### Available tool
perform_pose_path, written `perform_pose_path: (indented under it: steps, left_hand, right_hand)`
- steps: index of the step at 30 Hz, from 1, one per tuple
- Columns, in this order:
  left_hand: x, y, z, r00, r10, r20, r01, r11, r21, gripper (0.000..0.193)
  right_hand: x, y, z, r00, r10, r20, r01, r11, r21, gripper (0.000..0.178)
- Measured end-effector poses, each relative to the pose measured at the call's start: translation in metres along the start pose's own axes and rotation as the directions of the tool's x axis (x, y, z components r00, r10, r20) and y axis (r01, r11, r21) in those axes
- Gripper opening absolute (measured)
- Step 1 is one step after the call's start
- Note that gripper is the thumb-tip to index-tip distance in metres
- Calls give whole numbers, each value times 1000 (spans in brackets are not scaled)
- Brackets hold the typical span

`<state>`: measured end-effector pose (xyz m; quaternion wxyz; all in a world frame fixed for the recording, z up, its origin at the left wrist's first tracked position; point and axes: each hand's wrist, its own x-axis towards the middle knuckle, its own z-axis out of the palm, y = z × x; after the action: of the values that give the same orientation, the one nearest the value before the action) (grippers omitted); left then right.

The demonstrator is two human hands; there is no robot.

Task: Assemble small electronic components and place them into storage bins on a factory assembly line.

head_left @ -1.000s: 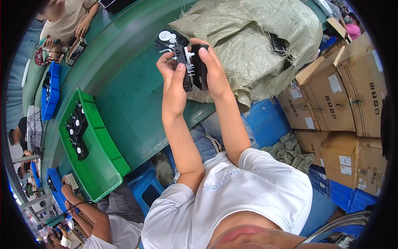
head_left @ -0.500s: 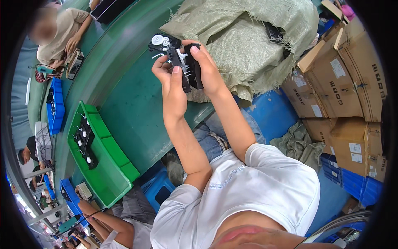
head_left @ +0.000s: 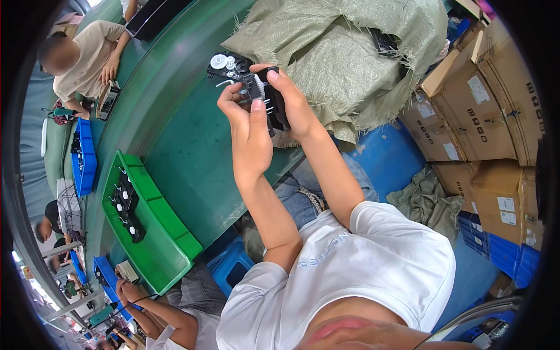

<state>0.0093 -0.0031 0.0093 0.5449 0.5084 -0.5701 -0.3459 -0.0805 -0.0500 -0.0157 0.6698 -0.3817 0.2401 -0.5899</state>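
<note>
We hold a black gear assembly [head_left: 252, 87] with white gears [head_left: 219, 62] up over the green workbench [head_left: 186, 128]. Our left hand [head_left: 251, 140] pinches it, thumb on the black body and fingers curled at its left side; our right hand [head_left: 296, 111] is closed around a black housing [head_left: 280, 114] just beside it, and we cannot tell whether the two are joined. Past our right hand lies a woven sack [head_left: 338, 76]; well to our left, a green tray [head_left: 163, 256] carries black parts [head_left: 129, 217]

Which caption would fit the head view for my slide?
Two hands hold black parts with white gears over a green workbench, green tray at left.
</note>
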Motion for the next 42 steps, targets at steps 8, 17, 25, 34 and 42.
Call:
perform_pose_path:
  steps: [8,17,25,34,42]
  left_hand:
    - [0,1,6,1000,7,2,-7,1000,15,46]
    - [-5,7,5,998,51,38,-55,992,116,45]
    - [-20,24,-18,998,40,38,-53,898,437,60]
    - [-30,12,-19,941,335,39,-286,731,620,61]
    - [-28,8,-12,869,482,112,-428,621,657,57]
  right_hand:
    - [0,-3,-3,999,-39,11,39,999,23,43]
    - [-3,-4,-8,999,-40,35,42,997,-62,42]
    - [-3,13,11,990,-141,7,140,986,89,34]
    - [5,16,-2,997,-65,-42,75,929,361,41]
    - [1,15,-2,966,-239,-98,258,859,442,40]
